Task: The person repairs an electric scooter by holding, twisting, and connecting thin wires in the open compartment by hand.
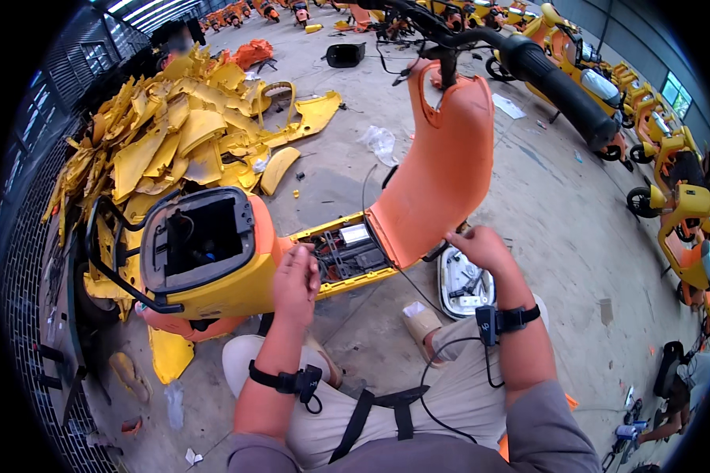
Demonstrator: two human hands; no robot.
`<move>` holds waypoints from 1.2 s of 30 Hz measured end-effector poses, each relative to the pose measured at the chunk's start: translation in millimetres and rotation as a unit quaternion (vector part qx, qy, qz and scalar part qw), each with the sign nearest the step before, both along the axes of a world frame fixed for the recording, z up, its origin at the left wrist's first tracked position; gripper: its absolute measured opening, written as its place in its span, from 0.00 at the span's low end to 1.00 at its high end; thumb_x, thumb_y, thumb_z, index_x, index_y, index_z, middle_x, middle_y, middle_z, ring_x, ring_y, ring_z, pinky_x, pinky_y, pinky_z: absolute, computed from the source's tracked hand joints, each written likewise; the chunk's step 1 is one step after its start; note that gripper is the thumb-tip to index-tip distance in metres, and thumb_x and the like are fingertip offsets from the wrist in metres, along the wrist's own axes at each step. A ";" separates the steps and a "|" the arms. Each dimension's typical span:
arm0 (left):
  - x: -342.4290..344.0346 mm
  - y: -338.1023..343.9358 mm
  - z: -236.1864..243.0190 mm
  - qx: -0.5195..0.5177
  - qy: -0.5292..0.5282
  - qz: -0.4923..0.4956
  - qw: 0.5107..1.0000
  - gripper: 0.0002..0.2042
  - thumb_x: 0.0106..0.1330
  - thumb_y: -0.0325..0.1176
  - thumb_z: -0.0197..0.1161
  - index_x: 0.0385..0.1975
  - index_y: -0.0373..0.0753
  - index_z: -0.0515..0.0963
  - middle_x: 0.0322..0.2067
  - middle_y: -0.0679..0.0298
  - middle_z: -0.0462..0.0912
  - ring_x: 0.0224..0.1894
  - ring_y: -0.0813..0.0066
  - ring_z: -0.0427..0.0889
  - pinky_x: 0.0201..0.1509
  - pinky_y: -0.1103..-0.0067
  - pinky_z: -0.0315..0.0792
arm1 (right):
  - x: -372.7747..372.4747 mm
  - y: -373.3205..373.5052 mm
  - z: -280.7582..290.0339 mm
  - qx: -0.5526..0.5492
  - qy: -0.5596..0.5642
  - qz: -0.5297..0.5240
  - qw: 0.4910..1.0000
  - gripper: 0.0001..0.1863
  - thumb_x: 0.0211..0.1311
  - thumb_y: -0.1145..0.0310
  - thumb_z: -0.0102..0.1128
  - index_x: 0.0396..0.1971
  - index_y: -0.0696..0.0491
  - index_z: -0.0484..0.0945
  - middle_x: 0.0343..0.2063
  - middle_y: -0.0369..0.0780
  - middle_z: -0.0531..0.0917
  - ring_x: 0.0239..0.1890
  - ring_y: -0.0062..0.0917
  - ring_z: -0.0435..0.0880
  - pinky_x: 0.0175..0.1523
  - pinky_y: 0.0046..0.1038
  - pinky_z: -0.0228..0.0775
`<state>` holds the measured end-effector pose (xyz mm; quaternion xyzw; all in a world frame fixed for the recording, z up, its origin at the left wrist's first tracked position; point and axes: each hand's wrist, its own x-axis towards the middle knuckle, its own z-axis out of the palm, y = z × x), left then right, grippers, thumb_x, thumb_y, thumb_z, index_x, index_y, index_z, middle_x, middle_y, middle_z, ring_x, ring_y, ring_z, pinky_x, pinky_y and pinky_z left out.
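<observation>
An orange and yellow electric scooter stands in front of me. Its orange leg shield (pixel 442 177) rises at the right, and my right hand (pixel 481 247) pinches at its lower right edge. The floorboard is uncovered, showing wiring and a silver box (pixel 353 234) inside the yellow frame (pixel 375 275). My left hand (pixel 295 277) hovers beside the seat end with its fingers curled together; whatever they hold, if anything, is hidden. Left of it, the yellow seat body (pixel 221 290) has an open black compartment (pixel 205 240). The handlebar's black grip (pixel 560 91) reaches over from above.
A heap of yellow body panels (pixel 181 130) lies at the far left. A white tray (pixel 457 272) with small parts sits on the floor beyond my right knee. Several scooters (pixel 678 201) line the right side. Another person (pixel 686 390) works at the lower right.
</observation>
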<state>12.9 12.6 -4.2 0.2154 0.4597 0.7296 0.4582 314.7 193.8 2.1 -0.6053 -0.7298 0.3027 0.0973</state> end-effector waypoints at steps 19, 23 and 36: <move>42.3 9.7 -5.2 0.014 0.169 -0.081 0.982 0.08 0.68 0.28 0.60 0.44 0.35 0.74 0.33 0.69 0.78 0.34 0.88 0.75 0.38 0.87 0.70 | -108.9 -83.6 21.0 -0.248 0.355 0.227 0.872 0.19 0.67 0.58 0.59 0.47 0.58 0.76 0.35 0.36 0.81 0.37 0.16 0.78 0.41 0.21 0.71; 34.0 7.2 -4.8 -0.020 0.185 -0.080 0.979 0.09 0.68 0.27 0.58 0.45 0.35 0.74 0.32 0.69 0.77 0.35 0.89 0.73 0.39 0.87 0.68 | -110.3 -73.6 8.3 -0.166 0.382 0.206 0.886 0.14 0.67 0.61 0.59 0.39 0.59 0.78 0.28 0.33 0.80 0.31 0.13 0.75 0.34 0.20 0.67; 21.9 -1.7 -1.4 -0.042 -0.061 -0.166 0.983 0.11 0.72 0.30 0.51 0.50 0.35 0.74 0.30 0.66 0.76 0.19 0.86 0.67 0.18 0.89 0.58 | -108.9 -78.2 4.0 -0.175 0.361 0.208 0.892 0.10 0.67 0.67 0.58 0.42 0.57 0.80 0.25 0.34 0.80 0.27 0.16 0.76 0.33 0.22 0.70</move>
